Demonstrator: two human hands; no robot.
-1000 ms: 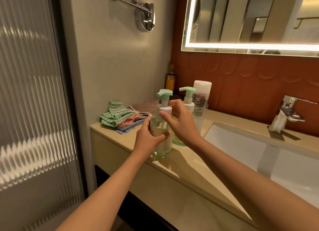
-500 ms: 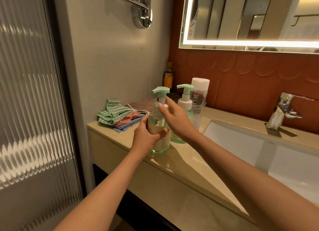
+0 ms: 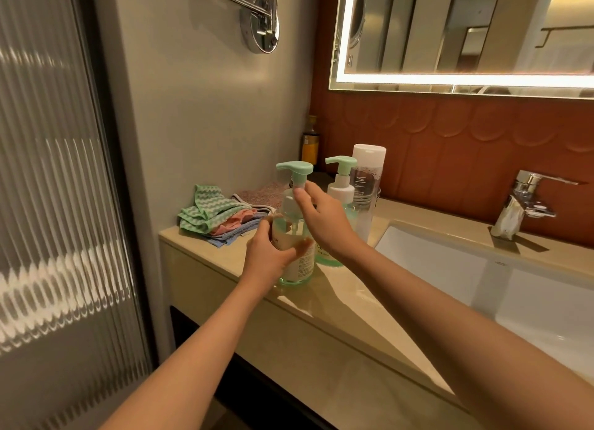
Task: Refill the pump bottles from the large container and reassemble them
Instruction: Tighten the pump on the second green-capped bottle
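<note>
Around the near pump bottle [image 3: 300,269], passage is blocked just behind and to the right by a second pump bottle [image 3: 341,185] and a tall white bottle [image 3: 369,172], and to the left by folded cloths [image 3: 215,214], while bare countertop [image 3: 347,301] is left open in front.

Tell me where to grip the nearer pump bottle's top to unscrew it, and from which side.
Grip the white collar under the green pump head, coming from the right. It is round and upright, the spout points left, and the left hand holds the bottle body.
</note>
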